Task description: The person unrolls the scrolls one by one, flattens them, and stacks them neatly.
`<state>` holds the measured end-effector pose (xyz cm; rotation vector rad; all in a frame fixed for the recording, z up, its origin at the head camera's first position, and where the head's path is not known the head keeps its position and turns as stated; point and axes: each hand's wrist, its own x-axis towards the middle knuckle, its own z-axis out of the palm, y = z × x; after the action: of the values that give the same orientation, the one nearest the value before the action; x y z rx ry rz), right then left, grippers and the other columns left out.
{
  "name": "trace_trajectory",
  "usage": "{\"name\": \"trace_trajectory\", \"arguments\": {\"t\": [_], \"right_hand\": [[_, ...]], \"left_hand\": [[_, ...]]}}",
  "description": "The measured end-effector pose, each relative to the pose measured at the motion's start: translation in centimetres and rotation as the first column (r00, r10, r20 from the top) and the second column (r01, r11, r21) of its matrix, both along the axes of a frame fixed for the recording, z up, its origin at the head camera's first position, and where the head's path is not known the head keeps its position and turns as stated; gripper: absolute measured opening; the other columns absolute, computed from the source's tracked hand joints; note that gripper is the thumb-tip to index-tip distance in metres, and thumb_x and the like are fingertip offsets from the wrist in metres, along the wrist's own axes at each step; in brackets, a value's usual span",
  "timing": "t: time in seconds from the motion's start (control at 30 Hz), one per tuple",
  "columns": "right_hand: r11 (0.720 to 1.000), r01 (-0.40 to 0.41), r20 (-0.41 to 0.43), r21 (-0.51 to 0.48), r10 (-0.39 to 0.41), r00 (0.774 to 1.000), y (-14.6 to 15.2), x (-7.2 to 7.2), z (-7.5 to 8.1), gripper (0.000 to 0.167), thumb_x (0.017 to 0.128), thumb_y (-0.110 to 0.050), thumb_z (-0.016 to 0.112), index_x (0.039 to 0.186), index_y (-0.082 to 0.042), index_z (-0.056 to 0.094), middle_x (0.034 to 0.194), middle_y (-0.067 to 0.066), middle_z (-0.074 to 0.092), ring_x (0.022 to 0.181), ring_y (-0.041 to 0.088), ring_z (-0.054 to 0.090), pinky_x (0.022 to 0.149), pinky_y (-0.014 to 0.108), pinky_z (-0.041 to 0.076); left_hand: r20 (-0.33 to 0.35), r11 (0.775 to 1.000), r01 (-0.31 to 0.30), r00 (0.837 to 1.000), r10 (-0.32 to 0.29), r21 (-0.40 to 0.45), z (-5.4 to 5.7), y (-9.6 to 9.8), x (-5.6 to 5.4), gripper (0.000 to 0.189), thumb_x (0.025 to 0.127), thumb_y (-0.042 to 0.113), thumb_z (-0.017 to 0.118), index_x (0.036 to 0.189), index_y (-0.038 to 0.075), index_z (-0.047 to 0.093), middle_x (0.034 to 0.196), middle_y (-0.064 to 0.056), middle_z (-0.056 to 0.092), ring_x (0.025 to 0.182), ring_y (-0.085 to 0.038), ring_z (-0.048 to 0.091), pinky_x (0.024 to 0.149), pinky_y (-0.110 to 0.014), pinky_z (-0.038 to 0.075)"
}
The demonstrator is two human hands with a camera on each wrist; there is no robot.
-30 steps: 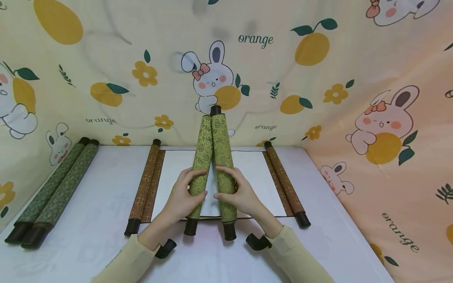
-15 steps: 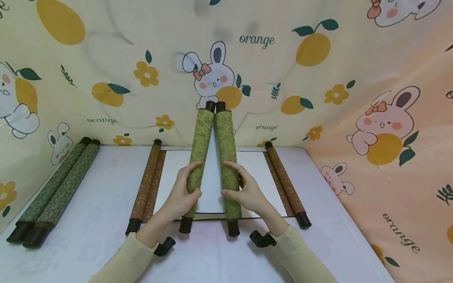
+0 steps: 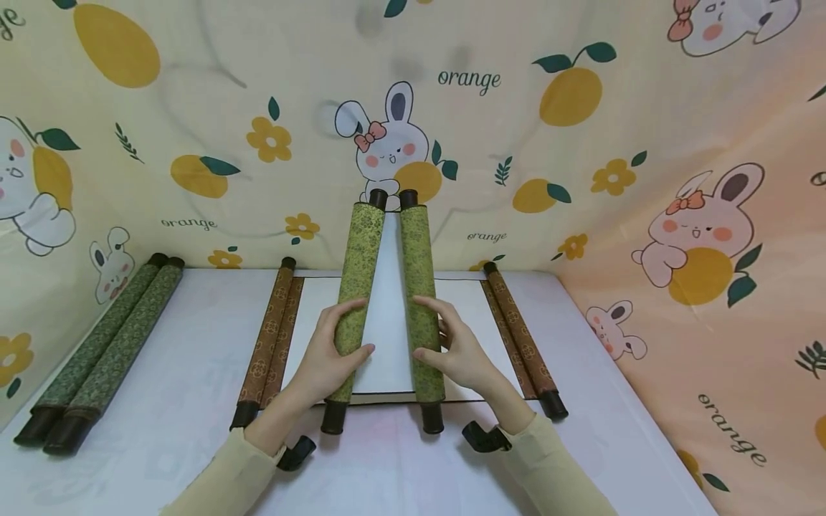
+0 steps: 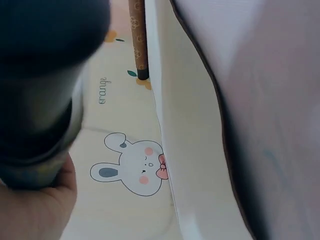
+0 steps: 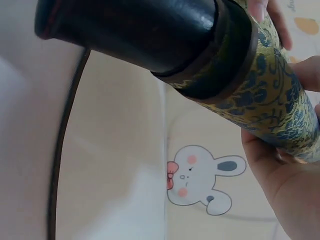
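Note:
A yellow-green patterned scroll with dark end knobs is held up, partly unrolled, in both hands. My left hand (image 3: 325, 355) grips its left roller (image 3: 358, 258), and my right hand (image 3: 463, 351) grips its right roller (image 3: 421, 251). A white strip of paper (image 3: 388, 308) shows between the rollers, which stand closer at the far ends than at the near ends. Beneath lies a brown-patterned scroll, spread open, its white sheet (image 3: 474, 322) between left and right brown rollers (image 3: 264, 337). In the right wrist view, fingers curl around the patterned roller (image 5: 280, 95), its dark knob (image 5: 135, 30) close to the camera.
Two dark green rollers (image 3: 122, 351) lie side by side at the table's left. The white table (image 3: 193, 459) meets a cloth wall (image 3: 484, 158) printed with rabbits and oranges at the back and sides. A black wrist mount (image 3: 485, 437) sits on the right wrist.
Both hands have moved apart, left hand leftward and right hand rightward. The green rollers, whose far ends met earlier, are now separated, and more white paper shows between them.

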<state>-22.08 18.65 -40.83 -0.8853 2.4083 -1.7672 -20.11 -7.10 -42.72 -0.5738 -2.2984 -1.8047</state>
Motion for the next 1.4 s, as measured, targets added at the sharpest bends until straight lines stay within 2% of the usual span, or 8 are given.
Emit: {"name": "trace_trajectory", "arguments": {"t": [0.17,0.37,0.5,0.6,0.8,1.07,1.2,1.4], "right_hand": [[1.000,0.003,-0.002,0.013,-0.003,1.000,0.4,0.1,0.0,0.086,0.088,0.017,0.066,0.160,-0.020,0.038,0.163,0.013,0.029,0.118,0.037,0.060,0.083,0.035,0.056],[0.999,0.032,0.047,0.021,-0.033,0.998,0.6,0.3,0.1,0.090,0.085,0.016,0.059,0.159,-0.030,0.039,0.159,0.010,0.031,0.085,0.029,0.052,0.060,0.027,0.044],[0.999,0.034,0.060,0.028,-0.036,0.998,0.7,0.4,0.2,0.096,0.080,0.019,0.054,0.160,-0.031,0.038,0.162,0.007,0.030,0.112,0.031,0.049,0.073,0.032,0.045],[0.998,0.044,0.047,0.041,-0.045,0.998,0.7,0.4,0.3,0.096,0.080,0.020,0.053,0.160,-0.031,0.038,0.165,0.006,0.029,0.132,0.030,0.038,0.087,0.040,0.042],[0.993,0.104,0.043,0.051,-0.106,0.993,0.7,0.4,0.4,0.090,0.082,0.014,0.054,0.156,-0.036,0.043,0.159,0.006,0.033,0.134,0.031,0.038,0.096,0.049,0.038],[0.982,0.171,-0.041,0.086,-0.168,0.985,0.7,0.1,-0.2,0.081,0.089,0.002,0.079,0.153,-0.035,0.048,0.152,0.006,0.042,0.140,0.031,0.042,0.109,0.058,0.039],[0.983,0.159,-0.054,0.094,-0.155,0.986,0.9,0.2,-0.4,0.087,0.090,0.006,0.073,0.159,-0.036,0.040,0.155,0.010,0.039,0.142,0.035,0.041,0.106,0.059,0.042],[0.976,0.171,-0.094,0.137,-0.159,0.983,1.2,0.0,-0.4,0.098,0.089,0.008,0.069,0.166,-0.034,0.025,0.156,0.021,0.029,0.134,0.039,0.041,0.099,0.055,0.043]], "left_hand": [[0.025,0.999,-0.039,0.999,0.039,-0.011,0.0,0.1,0.1,0.072,0.092,-0.003,0.073,0.154,0.021,0.044,0.154,-0.012,0.039,0.136,-0.035,0.036,0.108,-0.054,0.037],[0.078,0.995,-0.084,0.993,0.087,-0.048,0.1,-0.1,0.4,0.067,0.096,0.005,0.072,0.152,0.026,0.044,0.148,-0.014,0.041,0.121,-0.034,0.035,0.092,-0.049,0.046],[0.079,0.997,-0.060,0.995,0.063,-0.038,-0.1,-0.3,0.5,0.070,0.095,0.004,0.073,0.153,0.024,0.042,0.149,-0.017,0.040,0.124,-0.036,0.044,0.095,-0.051,0.049],[0.060,0.999,-0.038,0.997,0.040,-0.028,-0.1,-0.5,0.5,0.071,0.093,0.002,0.075,0.153,0.020,0.041,0.149,-0.018,0.040,0.120,-0.036,0.051,0.090,-0.048,0.053],[0.015,1.000,-0.008,1.000,0.008,-0.022,-0.2,-1.0,0.3,0.071,0.093,-0.002,0.074,0.153,0.013,0.039,0.152,-0.019,0.035,0.118,-0.041,0.053,0.078,-0.041,0.057],[-0.045,1.000,0.012,0.999,-0.013,-0.029,-0.5,-1.5,0.4,0.073,0.092,-0.006,0.068,0.156,0.016,0.040,0.159,-0.020,0.029,0.128,-0.040,0.048,0.096,-0.055,0.051],[-0.085,0.999,-0.019,0.996,0.016,-0.032,-0.6,-1.9,0.5,0.075,0.088,-0.010,0.066,0.155,0.016,0.042,0.161,-0.020,0.023,0.132,-0.041,0.044,0.101,-0.061,0.046],[-0.080,1.000,-0.012,0.997,0.010,-0.024,-0.7,-2.1,0.6,0.077,0.088,-0.013,0.055,0.157,0.017,0.042,0.164,-0.022,0.014,0.139,-0.041,0.035,0.102,-0.059,0.038]]}}
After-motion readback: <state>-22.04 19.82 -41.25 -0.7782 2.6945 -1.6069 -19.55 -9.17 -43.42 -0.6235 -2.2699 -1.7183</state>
